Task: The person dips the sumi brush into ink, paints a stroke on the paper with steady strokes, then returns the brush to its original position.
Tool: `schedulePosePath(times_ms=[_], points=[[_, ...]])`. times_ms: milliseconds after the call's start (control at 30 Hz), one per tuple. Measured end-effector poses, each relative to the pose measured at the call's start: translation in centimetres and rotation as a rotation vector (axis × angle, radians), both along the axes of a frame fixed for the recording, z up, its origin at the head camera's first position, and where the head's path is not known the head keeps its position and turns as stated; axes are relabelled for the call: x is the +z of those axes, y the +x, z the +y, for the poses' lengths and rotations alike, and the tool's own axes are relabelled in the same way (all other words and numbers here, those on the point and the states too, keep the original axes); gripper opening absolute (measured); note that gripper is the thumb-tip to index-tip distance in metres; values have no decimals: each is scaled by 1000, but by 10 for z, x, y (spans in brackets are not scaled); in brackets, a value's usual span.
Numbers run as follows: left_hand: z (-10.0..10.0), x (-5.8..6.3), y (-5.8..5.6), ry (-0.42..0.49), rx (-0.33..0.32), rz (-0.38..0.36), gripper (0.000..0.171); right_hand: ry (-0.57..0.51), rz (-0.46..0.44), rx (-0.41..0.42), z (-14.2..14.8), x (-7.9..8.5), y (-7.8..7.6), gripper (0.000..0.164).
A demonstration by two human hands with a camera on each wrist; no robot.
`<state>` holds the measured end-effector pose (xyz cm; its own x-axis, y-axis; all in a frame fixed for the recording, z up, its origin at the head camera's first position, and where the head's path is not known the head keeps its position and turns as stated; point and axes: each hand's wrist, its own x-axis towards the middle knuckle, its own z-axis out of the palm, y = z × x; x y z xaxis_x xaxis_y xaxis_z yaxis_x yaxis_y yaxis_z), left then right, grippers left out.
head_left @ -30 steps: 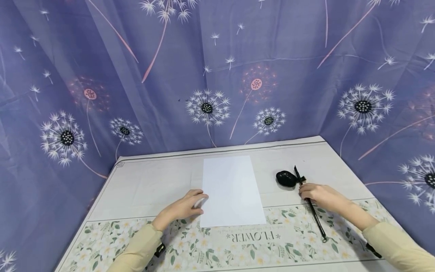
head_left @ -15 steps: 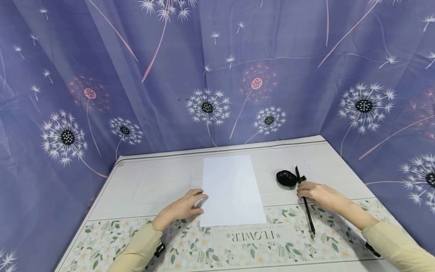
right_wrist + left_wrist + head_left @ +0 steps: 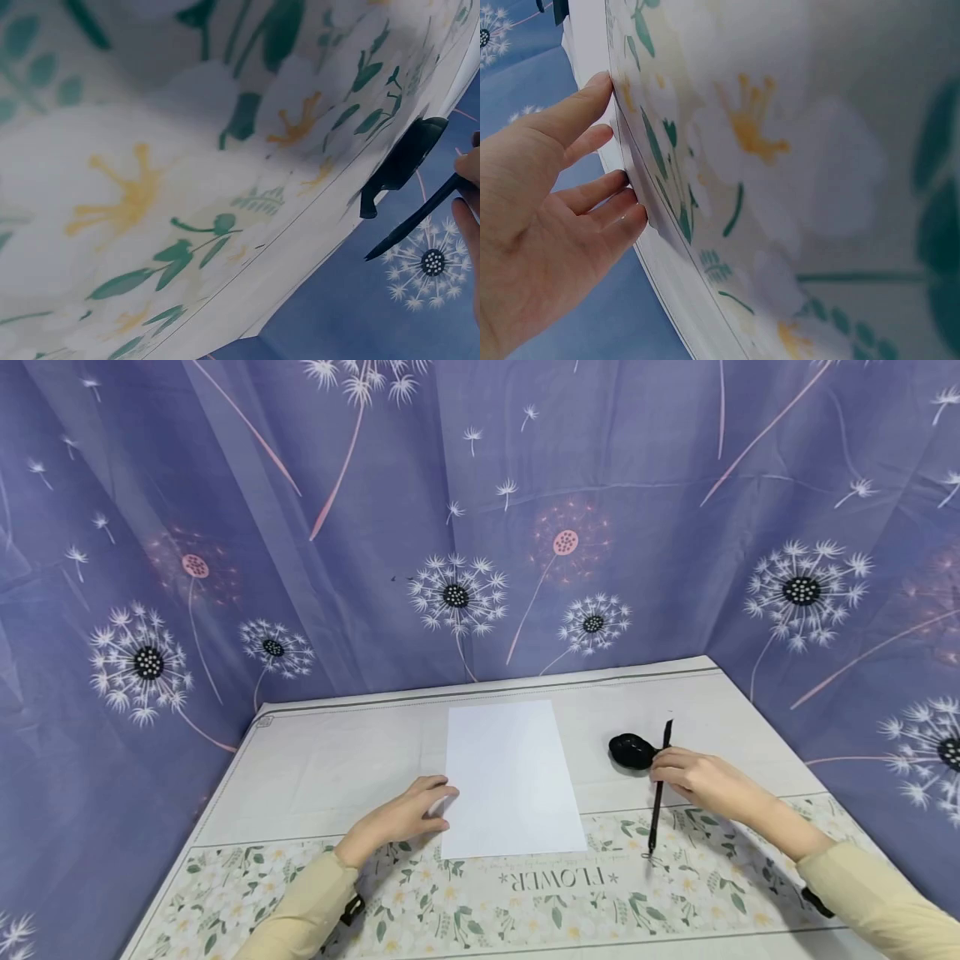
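Note:
My right hand [image 3: 693, 779] pinches a black calligraphy brush [image 3: 657, 806] partway along its handle. The brush's dark tip points to the far side, and its looped end hangs toward the near side. Just left of those fingers sits a small black ink dish [image 3: 632, 751], shiny inside, overlapped by the hand at its right end. In the right wrist view the brush [image 3: 420, 217] slants beside the dish [image 3: 409, 157]. My left hand [image 3: 408, 810] rests with relaxed, slightly bent fingers at the left edge of a blank white sheet of paper [image 3: 513, 777].
A white cloth [image 3: 352, 752] with a floral band [image 3: 555, 914] and the word FLOWER covers the table. Purple dandelion curtains [image 3: 360, 610] hang close behind it and along both sides. A dark band shows at each sleeve's underside.
My right hand has shifted slightly left, turning the brush: its looped end has swung left and its tip has tilted right. My left hand, the paper and the ink dish stay put.

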<state>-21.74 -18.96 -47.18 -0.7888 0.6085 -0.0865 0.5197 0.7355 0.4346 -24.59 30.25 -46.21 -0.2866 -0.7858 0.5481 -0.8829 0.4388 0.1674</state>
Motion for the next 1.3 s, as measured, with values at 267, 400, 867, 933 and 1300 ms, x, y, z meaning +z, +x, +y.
schedulePosePath(times_ms=[267, 400, 867, 933, 1300], points=[[1, 2, 0, -4, 6, -14, 53, -80, 0, -20, -8, 4, -3, 39], [2, 2, 0, -7, 10, -17, 53, -117, 63, -5, -13, 6, -7, 47], [1, 1, 0, -3, 15, -27, 53, -301, -3, -34, -25, 23, -17, 41], [0, 0, -1, -2, 17, -33, 53, -349, -18, -33, -25, 23, -19, 41], [0, -2, -3, 3, 21, -36, 53, -721, -230, -99, -26, 27, -26, 38]])
